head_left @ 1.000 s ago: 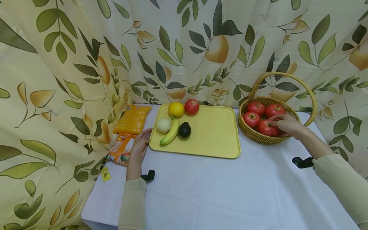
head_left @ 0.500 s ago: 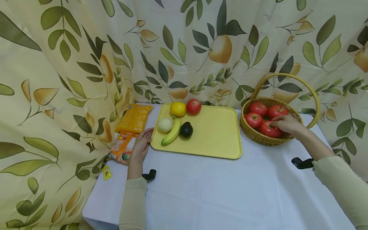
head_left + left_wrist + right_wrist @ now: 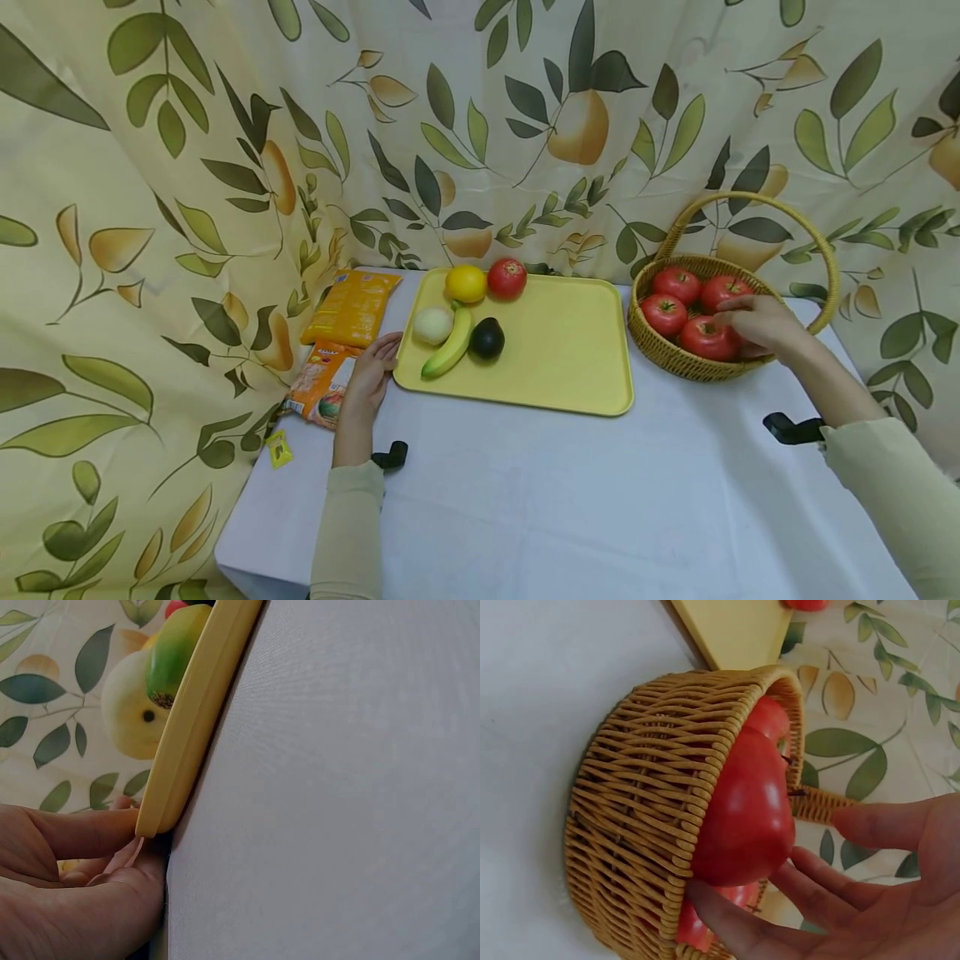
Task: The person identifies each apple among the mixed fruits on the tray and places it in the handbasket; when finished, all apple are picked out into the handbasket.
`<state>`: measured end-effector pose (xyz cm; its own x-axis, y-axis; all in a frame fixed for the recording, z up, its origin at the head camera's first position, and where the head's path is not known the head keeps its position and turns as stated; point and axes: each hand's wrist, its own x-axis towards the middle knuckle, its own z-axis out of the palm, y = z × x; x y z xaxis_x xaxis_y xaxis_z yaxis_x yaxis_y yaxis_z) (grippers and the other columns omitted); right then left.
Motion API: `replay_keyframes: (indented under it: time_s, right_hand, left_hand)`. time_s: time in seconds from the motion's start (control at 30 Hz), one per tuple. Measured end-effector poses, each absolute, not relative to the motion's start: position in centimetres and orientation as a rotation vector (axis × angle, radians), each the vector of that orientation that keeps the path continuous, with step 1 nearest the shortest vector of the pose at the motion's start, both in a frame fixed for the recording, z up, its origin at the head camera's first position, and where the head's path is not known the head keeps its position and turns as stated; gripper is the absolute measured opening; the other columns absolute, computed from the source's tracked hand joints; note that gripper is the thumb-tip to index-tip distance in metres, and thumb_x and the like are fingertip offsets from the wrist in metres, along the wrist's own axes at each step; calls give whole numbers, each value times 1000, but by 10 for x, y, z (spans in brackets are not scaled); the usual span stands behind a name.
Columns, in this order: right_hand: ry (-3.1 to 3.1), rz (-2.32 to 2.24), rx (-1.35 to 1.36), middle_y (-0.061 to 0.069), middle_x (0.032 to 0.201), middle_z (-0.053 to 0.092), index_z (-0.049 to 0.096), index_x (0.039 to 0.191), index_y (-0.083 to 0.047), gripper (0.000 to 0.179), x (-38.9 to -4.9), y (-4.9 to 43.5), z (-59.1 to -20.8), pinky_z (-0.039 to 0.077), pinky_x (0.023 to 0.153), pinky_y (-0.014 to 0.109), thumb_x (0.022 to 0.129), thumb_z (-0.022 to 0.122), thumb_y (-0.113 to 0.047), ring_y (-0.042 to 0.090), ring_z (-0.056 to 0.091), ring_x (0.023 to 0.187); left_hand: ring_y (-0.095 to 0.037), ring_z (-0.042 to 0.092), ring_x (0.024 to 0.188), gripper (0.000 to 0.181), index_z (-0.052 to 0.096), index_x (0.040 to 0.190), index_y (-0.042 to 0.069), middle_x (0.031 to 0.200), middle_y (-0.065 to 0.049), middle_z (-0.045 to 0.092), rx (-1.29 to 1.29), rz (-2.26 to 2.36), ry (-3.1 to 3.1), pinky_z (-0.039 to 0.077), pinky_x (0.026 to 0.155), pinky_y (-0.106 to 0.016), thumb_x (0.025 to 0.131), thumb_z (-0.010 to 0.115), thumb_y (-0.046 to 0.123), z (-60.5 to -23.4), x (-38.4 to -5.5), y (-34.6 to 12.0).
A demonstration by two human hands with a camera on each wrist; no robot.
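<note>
My left hand [image 3: 367, 371] is at the left end of the yellow tray [image 3: 562, 350]. In the left wrist view, forefinger and thumb meet at the tray's rim [image 3: 191, 720] and pinch it. My right hand [image 3: 761, 325] reaches over the near right side of a wicker basket [image 3: 675, 358] of several red fruits. In the right wrist view, its fingers are spread around a shiny red fruit [image 3: 742, 810] with a thin dark stem. The thumb stands apart from that fruit; one fingertip is at the basket's rim.
On the tray lie a lemon [image 3: 466, 284], a round red fruit [image 3: 507, 279], a pale round fruit [image 3: 432, 326], a banana [image 3: 450, 346] and a dark avocado-like fruit [image 3: 487, 338]. Orange snack bags [image 3: 351, 308] and a small yellow packet [image 3: 279, 449] are at left. A patterned curtain hangs behind.
My right hand has drawn slightly back from the front red fruit, its fingertips moving right across it. My left hand stays at the tray's edge. The whole view has shifted a little.
</note>
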<state>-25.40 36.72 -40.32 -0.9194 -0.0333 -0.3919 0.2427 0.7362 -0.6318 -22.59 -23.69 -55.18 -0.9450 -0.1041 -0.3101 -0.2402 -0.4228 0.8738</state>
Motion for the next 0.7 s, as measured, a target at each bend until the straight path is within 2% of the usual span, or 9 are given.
replay_keyframes:
  time_s: [0.13,0.3,0.57,0.7]
  right_hand:
    - [2567,-1042,151,41,144,33,30,155,11,67,-251,370,-399,63,84,51,109,43,-34,50,49,120]
    - [2595,-1029,129,39,142,37,32,155,11,64,-250,370,-395,60,87,45,110,41,-34,48,45,122]
    - [2597,-1092,80,39,150,36,32,155,11,63,-251,370,-393,59,84,30,112,31,-35,51,47,127]
    - [2581,-1134,83,38,153,34,30,156,10,66,-251,366,-389,59,83,26,113,30,-38,54,45,132]
  left_hand:
    - [-30,35,153,60,39,156,-6,163,-24,37,-488,2533,1648,31,124,-37,99,33,-23,-551,-225,-236]
    - [-29,35,153,59,40,155,-5,163,-23,37,-494,2542,1631,31,124,-37,99,34,-22,-553,-225,-237]
    - [-28,36,152,58,41,155,-3,163,-21,38,-501,2491,1667,33,124,-36,100,34,-21,-553,-225,-238]
    - [-28,36,152,59,40,156,-4,163,-21,37,-489,2488,1676,33,124,-36,100,34,-21,-551,-225,-237]
